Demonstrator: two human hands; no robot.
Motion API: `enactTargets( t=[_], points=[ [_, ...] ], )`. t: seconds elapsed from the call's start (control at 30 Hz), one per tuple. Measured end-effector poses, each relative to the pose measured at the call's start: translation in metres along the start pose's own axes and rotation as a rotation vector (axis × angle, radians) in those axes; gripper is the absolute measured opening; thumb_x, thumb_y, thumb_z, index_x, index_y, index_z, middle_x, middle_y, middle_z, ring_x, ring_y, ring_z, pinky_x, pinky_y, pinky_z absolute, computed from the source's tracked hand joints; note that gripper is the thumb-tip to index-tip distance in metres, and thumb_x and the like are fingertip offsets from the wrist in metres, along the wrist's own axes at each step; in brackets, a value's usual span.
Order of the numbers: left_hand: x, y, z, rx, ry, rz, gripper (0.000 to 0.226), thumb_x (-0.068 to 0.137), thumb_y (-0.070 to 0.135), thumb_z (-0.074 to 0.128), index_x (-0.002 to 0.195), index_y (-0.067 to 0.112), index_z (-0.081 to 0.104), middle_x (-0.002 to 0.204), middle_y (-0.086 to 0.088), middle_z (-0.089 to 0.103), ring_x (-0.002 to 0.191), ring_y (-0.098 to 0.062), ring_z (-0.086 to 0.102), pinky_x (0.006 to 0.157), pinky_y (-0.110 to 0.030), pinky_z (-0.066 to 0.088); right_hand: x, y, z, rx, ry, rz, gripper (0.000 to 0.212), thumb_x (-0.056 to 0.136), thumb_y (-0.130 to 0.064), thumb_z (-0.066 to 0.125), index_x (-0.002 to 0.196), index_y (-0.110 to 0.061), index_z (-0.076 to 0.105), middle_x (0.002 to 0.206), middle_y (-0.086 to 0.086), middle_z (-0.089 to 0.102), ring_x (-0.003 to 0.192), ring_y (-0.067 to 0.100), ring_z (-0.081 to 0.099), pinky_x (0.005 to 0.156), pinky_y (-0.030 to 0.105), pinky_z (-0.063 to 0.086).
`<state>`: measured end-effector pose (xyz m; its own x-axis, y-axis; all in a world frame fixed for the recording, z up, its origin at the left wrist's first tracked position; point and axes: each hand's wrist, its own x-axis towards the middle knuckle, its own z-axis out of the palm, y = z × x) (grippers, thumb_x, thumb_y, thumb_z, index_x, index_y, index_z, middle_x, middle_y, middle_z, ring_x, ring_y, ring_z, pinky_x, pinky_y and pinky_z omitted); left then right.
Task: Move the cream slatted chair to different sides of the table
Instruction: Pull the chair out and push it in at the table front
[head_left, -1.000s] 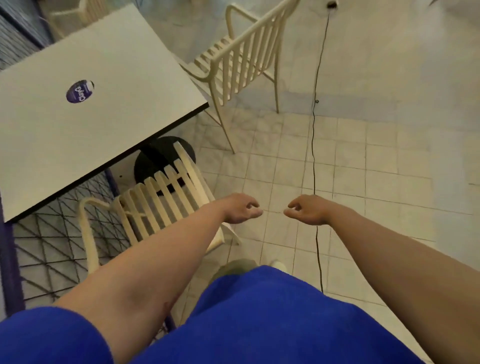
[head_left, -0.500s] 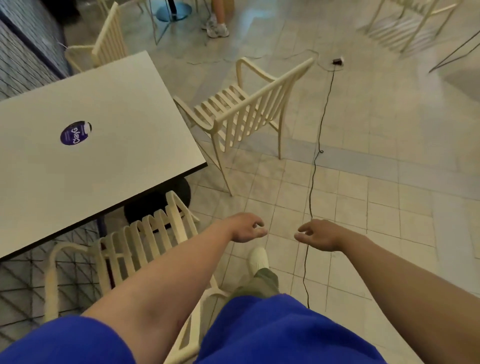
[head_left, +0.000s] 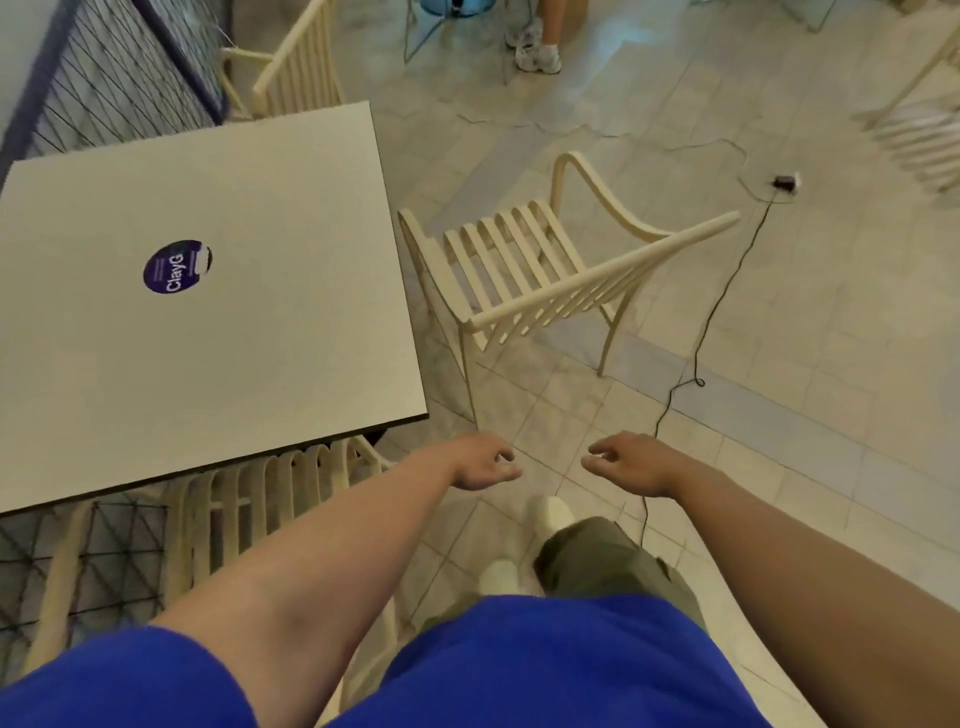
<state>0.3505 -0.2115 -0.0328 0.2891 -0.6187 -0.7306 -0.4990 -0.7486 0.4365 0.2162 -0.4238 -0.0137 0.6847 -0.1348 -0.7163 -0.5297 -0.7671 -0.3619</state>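
Observation:
A cream slatted chair (head_left: 524, 275) stands on the tiled floor at the right side of the white square table (head_left: 218, 332), its backrest toward me. My left hand (head_left: 485, 462) and my right hand (head_left: 628, 462) hover side by side below the chair, fingers loosely curled, holding nothing and not touching it. A second cream slatted chair (head_left: 249, 504) is tucked under the table's near edge by my left forearm. A third cream chair (head_left: 298, 78) stands at the table's far side.
A black cable (head_left: 711, 322) runs across the floor to the right of the chair, ending at a small plug (head_left: 784, 182). A dark mesh fence (head_left: 104, 73) lines the left. Another person's shoe (head_left: 535, 52) shows at the top. More chair slats (head_left: 919, 135) are at the far right.
My view has lifted and swung left, bringing the chair to the right of the table nearer and more central. Both hands stay empty and held out in front, drifting forward with me.

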Motion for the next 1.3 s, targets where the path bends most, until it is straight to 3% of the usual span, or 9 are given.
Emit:
enactTargets(
  t=[0.6, 0.7, 0.8, 0.87, 0.93, 1.03, 1.1, 1.2, 1.3],
  points=[
    [0.169, 0.135, -0.138, -0.242, 0.081, -0.253, 0.055, 0.099, 0.049, 0.049, 0.146, 0.021, 0.05, 0.147, -0.004, 0.052, 0.133, -0.021, 0.05, 0.111, -0.036, 0.039, 0.171, 0.112, -0.238, -0.24, -0.21, -0.227, 0.064, 0.097, -0.056, 0.044, 0.147, -0.016, 0.043, 0.147, 0.005, 0.049, 0.133, 0.022, 0.047, 0.109, 0.036, 0.036],
    [0.18, 0.147, -0.157, -0.25, 0.244, -0.222, 0.047, 0.098, 0.047, 0.051, 0.137, 0.022, 0.06, 0.135, 0.0, 0.063, 0.121, -0.017, 0.058, 0.102, -0.036, 0.046, 0.189, 0.109, -0.268, -0.238, -0.203, -0.33, 0.061, 0.097, -0.053, 0.048, 0.144, -0.015, 0.048, 0.143, 0.004, 0.054, 0.13, 0.02, 0.05, 0.108, 0.036, 0.039],
    [0.191, 0.143, -0.174, -0.241, 0.522, -0.173, 0.035, 0.09, 0.041, 0.063, 0.118, 0.022, 0.07, 0.111, 0.004, 0.07, 0.103, -0.017, 0.064, 0.087, -0.035, 0.051, 0.205, 0.097, -0.29, -0.178, -0.025, -0.498, 0.05, 0.092, -0.049, 0.059, 0.129, -0.016, 0.062, 0.118, 0.001, 0.067, 0.106, 0.018, 0.062, 0.094, 0.037, 0.05],
    [0.196, 0.134, -0.185, -0.204, 0.597, -0.149, 0.035, 0.086, 0.038, 0.069, 0.118, 0.022, 0.067, 0.11, 0.005, 0.065, 0.101, -0.017, 0.061, 0.083, -0.036, 0.048, 0.22, 0.09, -0.299, -0.209, 0.084, -0.588, 0.044, 0.088, -0.047, 0.065, 0.12, -0.017, 0.065, 0.106, 0.0, 0.067, 0.097, 0.018, 0.061, 0.087, 0.039, 0.052],
    [0.201, 0.124, -0.194, -0.157, 0.526, -0.197, 0.05, 0.086, 0.04, 0.071, 0.131, 0.025, 0.057, 0.123, 0.005, 0.058, 0.11, -0.017, 0.055, 0.082, -0.032, 0.042, 0.234, 0.086, -0.305, -0.301, 0.09, -0.617, 0.048, 0.085, -0.046, 0.069, 0.125, -0.02, 0.06, 0.114, -0.001, 0.062, 0.106, 0.018, 0.055, 0.092, 0.038, 0.048],
    [0.212, 0.099, -0.195, -0.136, 0.228, -0.317, 0.075, 0.086, 0.041, 0.071, 0.151, 0.031, 0.036, 0.144, 0.001, 0.049, 0.125, -0.023, 0.051, 0.098, -0.038, 0.044, 0.253, 0.091, -0.304, -0.558, -0.109, -0.496, 0.068, 0.083, -0.046, 0.069, 0.144, -0.03, 0.041, 0.133, -0.004, 0.051, 0.118, 0.02, 0.049, 0.1, 0.041, 0.043],
    [0.214, 0.085, -0.19, -0.121, 0.09, -0.345, 0.078, 0.087, 0.035, 0.067, 0.154, 0.04, 0.028, 0.147, 0.001, 0.047, 0.126, -0.024, 0.051, 0.102, -0.041, 0.044, 0.261, 0.096, -0.301, -0.671, -0.18, -0.431, 0.071, 0.088, -0.036, 0.065, 0.149, -0.037, 0.03, 0.14, -0.005, 0.049, 0.122, 0.02, 0.049, 0.103, 0.042, 0.042],
    [0.213, 0.074, -0.188, -0.142, 0.05, -0.336, 0.083, 0.088, 0.014, 0.059, 0.151, 0.054, 0.022, 0.142, 0.002, 0.05, 0.116, -0.023, 0.056, 0.096, -0.043, 0.05, 0.269, 0.097, -0.303, -0.673, -0.186, -0.377, 0.076, 0.089, -0.014, 0.059, 0.15, -0.046, 0.026, 0.143, -0.008, 0.049, 0.122, 0.018, 0.05, 0.1, 0.038, 0.045],
    [0.215, 0.073, -0.189, -0.14, 0.044, -0.321, 0.096, 0.086, -0.003, 0.055, 0.15, 0.058, 0.018, 0.136, 0.002, 0.053, 0.108, -0.023, 0.058, 0.091, -0.044, 0.053, 0.276, 0.097, -0.308, -0.698, -0.224, -0.314, 0.082, 0.088, -0.009, 0.058, 0.15, -0.05, 0.021, 0.139, -0.005, 0.05, 0.112, 0.016, 0.054, 0.092, 0.034, 0.049]
  ],
)
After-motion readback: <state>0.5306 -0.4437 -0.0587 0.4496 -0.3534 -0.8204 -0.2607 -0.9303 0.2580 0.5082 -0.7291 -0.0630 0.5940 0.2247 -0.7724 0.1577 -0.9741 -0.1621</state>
